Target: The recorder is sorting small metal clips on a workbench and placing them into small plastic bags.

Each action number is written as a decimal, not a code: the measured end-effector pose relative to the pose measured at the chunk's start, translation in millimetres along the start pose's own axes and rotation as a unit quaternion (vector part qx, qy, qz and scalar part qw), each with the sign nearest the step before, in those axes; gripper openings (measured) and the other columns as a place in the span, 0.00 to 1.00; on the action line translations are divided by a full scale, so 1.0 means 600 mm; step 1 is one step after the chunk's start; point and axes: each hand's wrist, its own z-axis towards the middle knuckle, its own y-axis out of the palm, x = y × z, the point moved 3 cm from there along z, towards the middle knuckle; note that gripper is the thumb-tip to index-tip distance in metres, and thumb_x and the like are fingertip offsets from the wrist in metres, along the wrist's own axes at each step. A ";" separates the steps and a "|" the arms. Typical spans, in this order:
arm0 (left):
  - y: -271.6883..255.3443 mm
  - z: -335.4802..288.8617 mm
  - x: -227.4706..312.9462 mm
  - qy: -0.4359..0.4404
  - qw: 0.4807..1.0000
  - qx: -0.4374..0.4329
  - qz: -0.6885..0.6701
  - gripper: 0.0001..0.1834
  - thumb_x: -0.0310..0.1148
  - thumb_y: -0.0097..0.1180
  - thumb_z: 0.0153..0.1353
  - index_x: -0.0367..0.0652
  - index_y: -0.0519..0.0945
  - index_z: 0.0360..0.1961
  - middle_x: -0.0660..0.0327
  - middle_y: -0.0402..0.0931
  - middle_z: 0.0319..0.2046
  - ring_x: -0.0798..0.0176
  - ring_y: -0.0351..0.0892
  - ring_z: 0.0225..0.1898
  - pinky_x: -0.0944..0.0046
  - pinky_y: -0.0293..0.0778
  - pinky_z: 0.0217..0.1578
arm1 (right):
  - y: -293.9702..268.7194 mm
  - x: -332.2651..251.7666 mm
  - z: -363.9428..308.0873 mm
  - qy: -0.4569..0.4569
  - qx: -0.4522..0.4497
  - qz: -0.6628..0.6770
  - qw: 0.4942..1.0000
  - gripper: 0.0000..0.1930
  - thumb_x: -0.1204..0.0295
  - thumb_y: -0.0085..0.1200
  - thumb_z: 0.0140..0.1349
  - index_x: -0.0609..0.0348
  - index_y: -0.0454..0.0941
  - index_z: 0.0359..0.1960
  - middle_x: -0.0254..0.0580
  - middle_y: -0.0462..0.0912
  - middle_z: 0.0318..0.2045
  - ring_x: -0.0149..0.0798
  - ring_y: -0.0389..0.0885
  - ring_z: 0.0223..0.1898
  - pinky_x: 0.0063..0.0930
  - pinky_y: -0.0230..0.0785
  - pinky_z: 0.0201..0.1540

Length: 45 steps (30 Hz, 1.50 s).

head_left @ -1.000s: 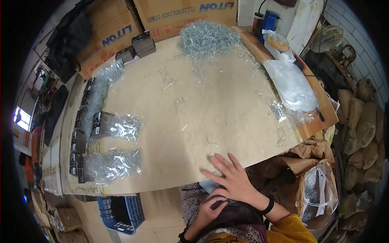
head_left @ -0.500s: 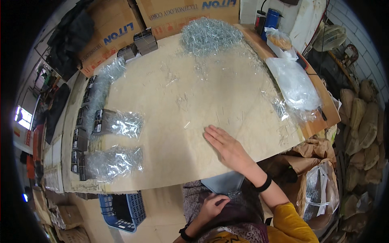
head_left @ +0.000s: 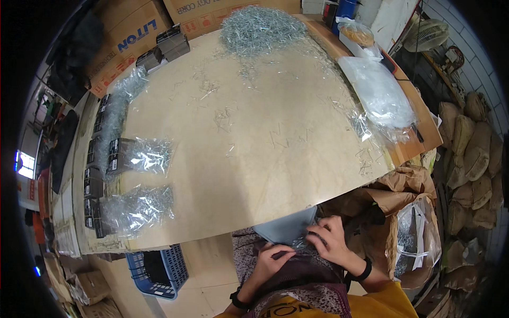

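Observation:
A grey-blue tray-like piece (head_left: 286, 227) slopes down from the table's front edge toward my lap. Small shiny bits, perhaps thin metal pins (head_left: 300, 244), show at its lower end between my hands. My left hand (head_left: 271, 261) is closed at the lower left of this piece, thumb and fingers pinched together; what they hold is hidden. On the other side, my right hand (head_left: 330, 241) curls its fingers over the right edge, closed on something too small to make out. Loose thin pins (head_left: 286, 138) lie scattered over the wooden tabletop (head_left: 212, 185).
A big heap of pins (head_left: 262, 34) sits at the back. Dark stacks with clear plastic bags (head_left: 151, 156) line the left side. At right are clear plastic bags (head_left: 379, 93) on a board and a paper sack (head_left: 416, 233). A blue basket (head_left: 159, 275) stands below the table.
My right hand has left the tabletop, where it lay flat, and come down to the tray-like piece beside my left hand. The view has shifted slightly.

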 end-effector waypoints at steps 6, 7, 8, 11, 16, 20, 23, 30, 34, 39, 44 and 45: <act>0.010 -0.011 -0.024 -0.056 0.997 -0.022 -0.052 0.04 0.26 0.66 0.55 0.38 0.84 0.32 0.58 0.84 0.33 0.61 0.83 0.35 0.64 0.77 0.40 | -0.017 -0.012 0.053 -0.082 0.056 -0.044 0.994 0.13 0.66 0.64 0.55 0.52 0.81 0.42 0.39 0.72 0.40 0.43 0.68 0.45 0.40 0.56 0.48; 0.002 -0.004 -0.011 -0.021 1.000 -0.016 -0.010 0.04 0.26 0.66 0.55 0.38 0.84 0.32 0.58 0.84 0.33 0.60 0.82 0.35 0.64 0.77 0.40 | -0.020 -0.008 0.088 -0.083 0.062 -0.034 0.994 0.16 0.66 0.64 0.55 0.54 0.80 0.45 0.42 0.72 0.44 0.46 0.68 0.49 0.44 0.58 0.51; -0.002 -0.001 -0.004 0.010 0.999 -0.010 0.029 0.04 0.26 0.66 0.55 0.38 0.84 0.32 0.58 0.84 0.33 0.60 0.82 0.35 0.64 0.77 0.40 | -0.022 -0.006 0.125 -0.081 0.066 -0.024 0.994 0.19 0.67 0.64 0.55 0.55 0.79 0.48 0.46 0.73 0.48 0.49 0.69 0.53 0.47 0.59 0.55; -0.008 -0.008 -0.017 -0.005 1.000 0.011 0.013 0.04 0.25 0.66 0.55 0.38 0.84 0.32 0.59 0.84 0.32 0.60 0.81 0.34 0.64 0.76 0.39 | -0.011 -0.018 0.253 -0.067 0.062 -0.119 0.989 0.28 0.63 0.59 0.59 0.58 0.69 0.60 0.55 0.66 0.63 0.59 0.62 0.64 0.54 0.52 0.67; 0.001 0.003 0.005 -0.010 1.000 0.010 -0.006 0.04 0.24 0.67 0.53 0.37 0.84 0.31 0.59 0.84 0.31 0.62 0.81 0.35 0.65 0.75 0.40 | 0.027 0.029 0.336 -0.086 0.011 -0.141 0.986 0.28 0.60 0.54 0.64 0.62 0.67 0.63 0.57 0.62 0.67 0.58 0.58 0.69 0.52 0.50 0.69; -0.007 -0.006 0.000 -0.013 1.000 0.021 -0.001 0.04 0.23 0.67 0.53 0.37 0.84 0.31 0.58 0.84 0.31 0.62 0.81 0.34 0.66 0.75 0.39 | 0.050 -0.014 0.267 -0.173 -0.029 -0.048 0.983 0.23 0.63 0.53 0.65 0.65 0.73 0.57 0.56 0.71 0.61 0.53 0.66 0.66 0.44 0.57 0.68; -0.006 -0.011 0.000 -0.023 0.999 0.022 -0.015 0.05 0.23 0.67 0.53 0.37 0.84 0.31 0.58 0.83 0.31 0.63 0.81 0.34 0.66 0.75 0.39 | 0.017 -0.058 0.184 -0.181 -0.094 -0.001 0.979 0.20 0.67 0.54 0.63 0.66 0.75 0.55 0.51 0.73 0.60 0.52 0.68 0.64 0.42 0.61 0.67; -0.006 -0.009 0.013 -0.059 0.998 -0.016 -0.029 0.05 0.25 0.67 0.55 0.37 0.85 0.33 0.59 0.84 0.33 0.65 0.79 0.36 0.67 0.74 0.42 | -0.002 -0.016 0.026 -0.145 -0.066 0.122 0.980 0.13 0.84 0.50 0.58 0.62 0.81 0.44 0.48 0.76 0.54 0.50 0.76 0.54 0.37 0.72 0.54; -0.009 -0.006 0.014 -0.044 0.999 -0.011 -0.030 0.05 0.26 0.67 0.54 0.38 0.85 0.32 0.60 0.84 0.32 0.65 0.79 0.35 0.66 0.74 0.41 | 0.023 0.013 -0.021 0.116 0.013 0.187 0.975 0.10 0.76 0.55 0.61 0.54 0.82 0.44 0.46 0.71 0.40 0.50 0.71 0.45 0.37 0.66 0.48; -0.005 -0.002 0.000 -0.012 1.000 -0.013 0.003 0.05 0.26 0.67 0.53 0.39 0.85 0.31 0.59 0.84 0.30 0.62 0.79 0.33 0.64 0.73 0.39 | 0.071 0.017 -0.072 0.066 -0.180 0.080 0.978 0.12 0.67 0.59 0.61 0.48 0.80 0.47 0.51 0.71 0.42 0.54 0.72 0.45 0.42 0.67 0.48; 0.003 -0.014 -0.040 -0.038 0.995 -0.072 0.054 0.05 0.26 0.67 0.54 0.40 0.85 0.33 0.57 0.84 0.34 0.59 0.80 0.35 0.63 0.75 0.39 | 0.082 0.023 -0.074 0.085 -0.328 0.083 0.937 0.07 0.70 0.57 0.62 0.52 0.80 0.42 0.49 0.75 0.39 0.54 0.76 0.44 0.40 0.70 0.46; 0.010 -0.015 -0.048 -0.030 0.993 -0.110 0.040 0.05 0.27 0.66 0.54 0.40 0.85 0.33 0.55 0.84 0.37 0.58 0.81 0.37 0.63 0.76 0.41 | 0.084 0.030 -0.078 0.084 -0.327 0.082 0.938 0.07 0.70 0.57 0.62 0.52 0.80 0.42 0.49 0.75 0.39 0.54 0.76 0.44 0.40 0.70 0.46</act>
